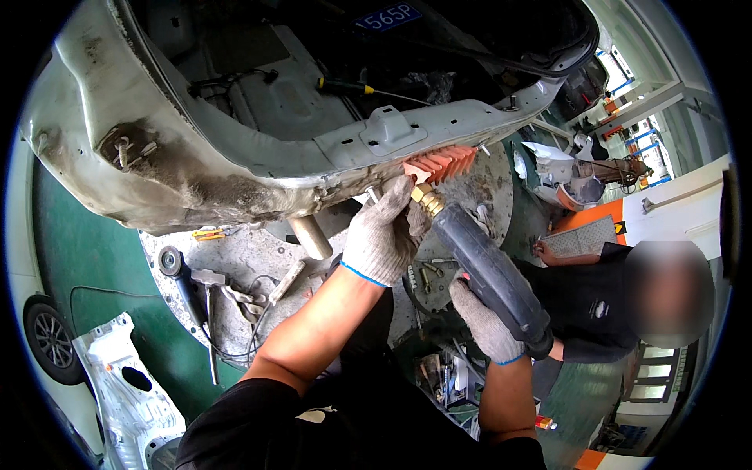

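My right hand (484, 319), in a pale knit glove, is wrapped around the thick black handle of what looks like a dent-pulling welding gun (489, 265). Brass fittings (428, 199) join its front end to a copper-coloured toothed head (445, 164), which lies against the lower edge of the car's rear panel (360, 147). My left hand (384, 239), gloved too, is closed at the near end of that head, beside the brass. Its fingertips partly hide the joint. A small metal pin (373, 193) shows by its thumb. The panel is bare, scraped and stained at the left.
Below the car is a round worn platform (254, 251) holding an angle grinder (182, 282), a hammer (210, 277) and clamps. A screwdriver (345, 86) lies inside the car. Another person (591, 298) is close on the right. A cut body panel (125, 392) lies at lower left.
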`<control>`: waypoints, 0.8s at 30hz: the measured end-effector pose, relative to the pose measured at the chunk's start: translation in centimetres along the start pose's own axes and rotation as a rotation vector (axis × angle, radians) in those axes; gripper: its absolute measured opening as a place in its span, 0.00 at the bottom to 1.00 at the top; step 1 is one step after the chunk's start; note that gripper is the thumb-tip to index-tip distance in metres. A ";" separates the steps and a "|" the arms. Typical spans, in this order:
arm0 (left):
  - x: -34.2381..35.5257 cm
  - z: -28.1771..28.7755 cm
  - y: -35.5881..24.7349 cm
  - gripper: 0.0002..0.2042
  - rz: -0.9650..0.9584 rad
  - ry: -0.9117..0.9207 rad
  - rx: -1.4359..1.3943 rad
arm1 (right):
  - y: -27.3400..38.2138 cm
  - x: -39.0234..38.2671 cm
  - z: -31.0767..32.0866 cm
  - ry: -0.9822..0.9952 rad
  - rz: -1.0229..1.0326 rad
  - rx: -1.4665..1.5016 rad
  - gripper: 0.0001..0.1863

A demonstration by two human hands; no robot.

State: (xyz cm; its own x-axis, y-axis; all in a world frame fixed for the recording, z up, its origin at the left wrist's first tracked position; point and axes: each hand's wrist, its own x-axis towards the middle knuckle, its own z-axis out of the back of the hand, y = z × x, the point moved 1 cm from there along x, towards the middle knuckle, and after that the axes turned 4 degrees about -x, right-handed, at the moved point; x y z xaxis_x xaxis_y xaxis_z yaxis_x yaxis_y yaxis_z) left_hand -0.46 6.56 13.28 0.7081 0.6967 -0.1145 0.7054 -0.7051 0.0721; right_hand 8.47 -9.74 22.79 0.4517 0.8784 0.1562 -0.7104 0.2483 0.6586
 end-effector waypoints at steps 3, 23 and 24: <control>-0.3 0.1 -0.1 0.09 -0.002 0.012 -0.004 | 0.4 0.0 0.0 -0.009 0.010 -0.002 0.13; 0.1 1.2 0.6 0.10 -0.041 0.026 -0.047 | 0.2 1.0 1.2 0.091 -0.063 0.082 0.17; 0.3 1.8 0.6 0.10 -0.037 0.038 -0.050 | 0.1 1.0 1.3 0.098 -0.057 0.090 0.17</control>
State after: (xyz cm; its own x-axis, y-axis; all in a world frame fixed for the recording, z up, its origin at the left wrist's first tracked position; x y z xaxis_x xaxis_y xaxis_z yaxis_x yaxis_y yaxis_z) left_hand 0.13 6.07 11.56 0.6819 0.7271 -0.0799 0.7308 -0.6723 0.1185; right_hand 9.50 -9.34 23.96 0.4321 0.9006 0.0464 -0.6318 0.2656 0.7282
